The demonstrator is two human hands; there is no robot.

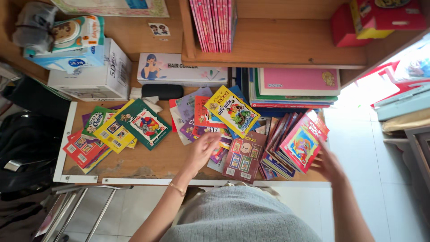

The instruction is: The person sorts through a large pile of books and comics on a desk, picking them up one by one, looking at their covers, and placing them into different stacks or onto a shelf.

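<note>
Wooden desk (152,163) is bearing scattered comic books; the left hand (204,150) is resting open-fingered on the middle pile (210,130), while the right hand (327,165) is steadying a tilted pink book (303,142) beside leaning books (275,148). Another fan of comics (112,132) is lying well left.

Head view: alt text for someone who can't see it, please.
Seen from above, a person's left hand rests on scattered comic books on a wooden desk, while the right hand touches a leaning red book.
</note>
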